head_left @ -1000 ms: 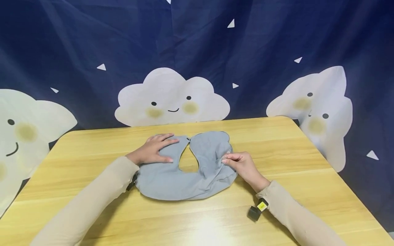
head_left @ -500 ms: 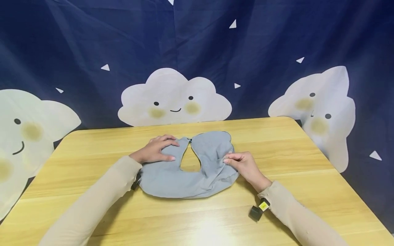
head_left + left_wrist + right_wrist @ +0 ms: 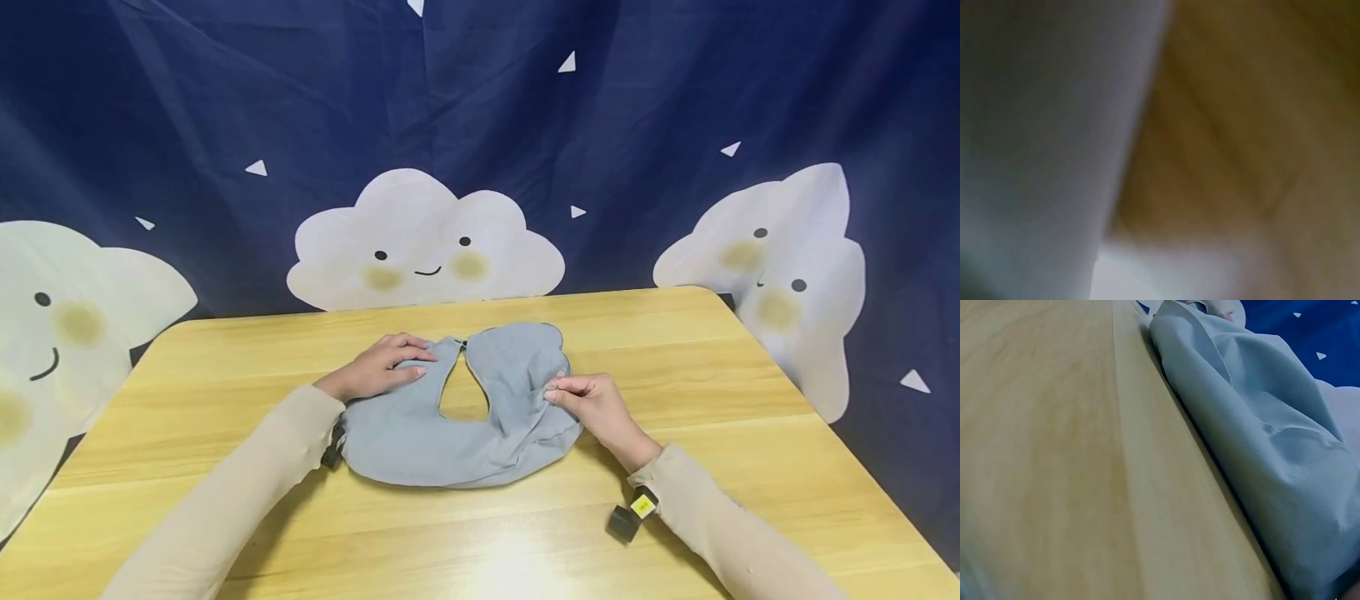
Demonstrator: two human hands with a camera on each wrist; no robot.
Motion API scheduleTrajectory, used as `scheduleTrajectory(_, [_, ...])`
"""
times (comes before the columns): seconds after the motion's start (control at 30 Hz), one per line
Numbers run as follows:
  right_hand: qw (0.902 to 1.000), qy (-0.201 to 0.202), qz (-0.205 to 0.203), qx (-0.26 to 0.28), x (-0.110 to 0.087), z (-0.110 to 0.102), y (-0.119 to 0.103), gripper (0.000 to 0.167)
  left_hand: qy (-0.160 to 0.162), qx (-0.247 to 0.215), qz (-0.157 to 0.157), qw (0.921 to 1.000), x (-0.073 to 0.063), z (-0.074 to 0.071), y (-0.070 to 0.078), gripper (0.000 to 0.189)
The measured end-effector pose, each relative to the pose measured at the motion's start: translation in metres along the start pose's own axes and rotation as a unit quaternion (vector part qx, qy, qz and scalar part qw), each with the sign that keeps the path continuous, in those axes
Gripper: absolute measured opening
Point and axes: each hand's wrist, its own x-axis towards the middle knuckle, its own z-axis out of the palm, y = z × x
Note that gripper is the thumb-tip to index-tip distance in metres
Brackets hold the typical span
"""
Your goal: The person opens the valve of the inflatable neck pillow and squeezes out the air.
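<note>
A grey U-shaped neck pillow (image 3: 420,450) lies on the wooden table with its two ends meeting at the far side, where a small dark fastener (image 3: 462,343) shows. My left hand (image 3: 378,367) rests on the pillow's left arm, fingers spread over the cloth. On the opposite arm, my right hand (image 3: 596,404) pinches a bit of the cover between thumb and forefinger, and creases run from there through the fabric. The right wrist view shows the pillow's wrinkled side (image 3: 1260,444) close up. In the left wrist view its grey cloth (image 3: 1041,150) is blurred and very near.
The wooden table (image 3: 360,542) has rounded far corners. Behind it hangs a dark blue curtain (image 3: 480,100) printed with smiling white clouds. A small black device with a yellow label (image 3: 642,505) sits at the right wrist, and a black one (image 3: 333,447) at the left.
My left hand has slid slightly across the left arm and its fingers have drawn closer together. The right hand keeps its pinch in nearly the same place. The whole view has shifted a little.
</note>
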Motion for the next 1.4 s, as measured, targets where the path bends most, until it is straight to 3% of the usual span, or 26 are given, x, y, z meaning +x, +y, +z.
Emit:
scheduleTrajectory(0.27, [1.0, 0.003, -0.002, 0.007, 0.0001, -0.0001, -0.0021, 0.015, 0.005, 0.036, -0.007, 0.9993, 0.0015, 0.0008, 0.0017, 0.027])
scheduleTrajectory(0.97, [0.9999, 0.007, -0.005, -0.011, 0.0038, -0.0039, -0.004, 0.014, 0.024, 0.011, -0.002, 0.9997, 0.0021, -0.0015, 0.0036, 0.028])
scheduleTrajectory(1.23, [0.9999, 0.012, -0.009, -0.006, 0.0045, -0.0057, -0.0009, 0.013, 0.021, -0.007, 0.016, 0.9996, 0.0048, -0.0028, 0.0023, 0.03])
scheduleTrajectory(1.4, [0.9999, 0.001, -0.012, 0.0, 0.0028, -0.0018, 0.0002, 0.013, 0.01, -0.017, 0.015, 0.9997, -0.0036, -0.0023, -0.0001, 0.032])
